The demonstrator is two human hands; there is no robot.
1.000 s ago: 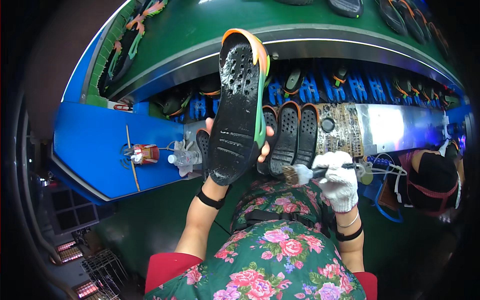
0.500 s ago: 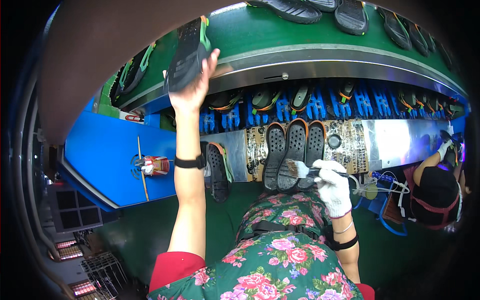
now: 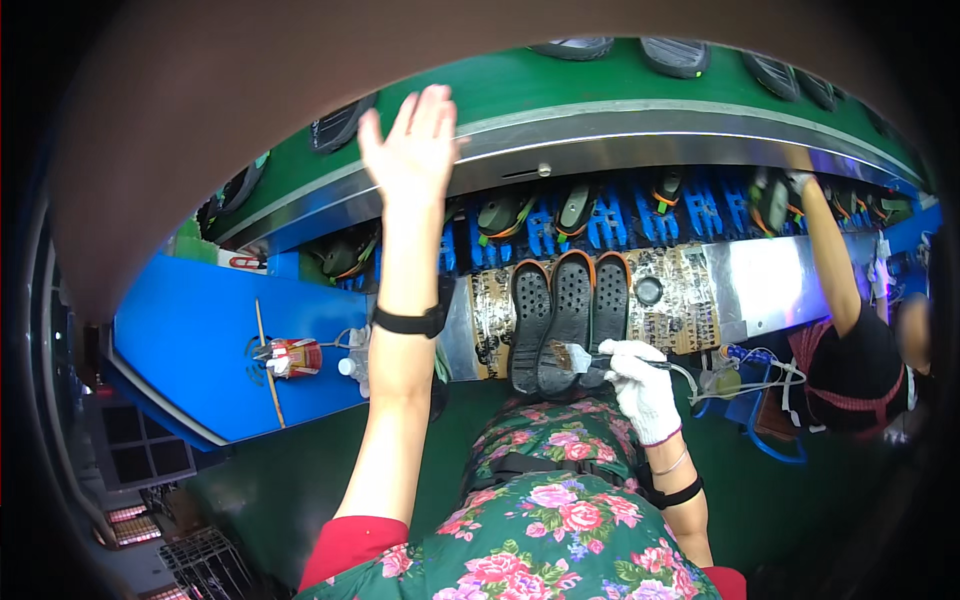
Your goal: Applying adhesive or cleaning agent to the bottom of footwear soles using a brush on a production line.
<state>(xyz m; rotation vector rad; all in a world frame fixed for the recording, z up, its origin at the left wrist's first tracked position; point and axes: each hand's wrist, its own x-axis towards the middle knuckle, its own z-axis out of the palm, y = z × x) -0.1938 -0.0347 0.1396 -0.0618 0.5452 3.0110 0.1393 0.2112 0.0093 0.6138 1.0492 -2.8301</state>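
Note:
My left hand (image 3: 416, 145), bare, is stretched out over the front edge of the green conveyor belt (image 3: 500, 90) with fingers spread and nothing in it. A dark shoe sole (image 3: 340, 126) lies on the belt just beyond it. White-gloved, my right hand (image 3: 642, 390) grips a brush (image 3: 573, 357) joined to a pale tube. Its bristles are over the heel end of the middle of three black perforated soles with orange rims, the left sole (image 3: 529, 325), the middle sole (image 3: 573, 300) and the right sole (image 3: 611, 305), side by side at my lap.
Shoes on blue holders (image 3: 605, 222) line the rack under the belt. A co-worker's arm (image 3: 832, 250) reaches into it at the right. On the blue table (image 3: 190, 350) at left are a red-and-white container (image 3: 295, 358), a stick and a clear bottle (image 3: 355, 370).
My left hand has let go of a sole, which now rests on the belt. The brush has shifted slightly down and left. The co-worker's arm has swung up to the rack.

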